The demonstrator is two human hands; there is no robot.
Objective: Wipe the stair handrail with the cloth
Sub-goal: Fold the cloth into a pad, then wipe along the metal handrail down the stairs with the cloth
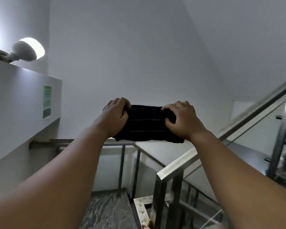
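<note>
A dark folded cloth (147, 123) with faint lighter stripes is stretched in the air between both hands at the centre of the view. My left hand (116, 116) grips its left end and my right hand (182, 120) grips its right end. The steel stair handrail (177, 164) runs below and right of the cloth, climbing to the upper right, where it continues as a higher stretch (257, 109). The cloth hangs above the rail and does not touch it.
A horizontal railing (82, 142) with thin posts crosses behind my arms. Glass panels (261, 129) sit under the rising rail at right. A lit lamp (29, 49) stands on a white ledge at left, with a green sticker (47, 101) below. Speckled landing floor (106, 210) lies beneath.
</note>
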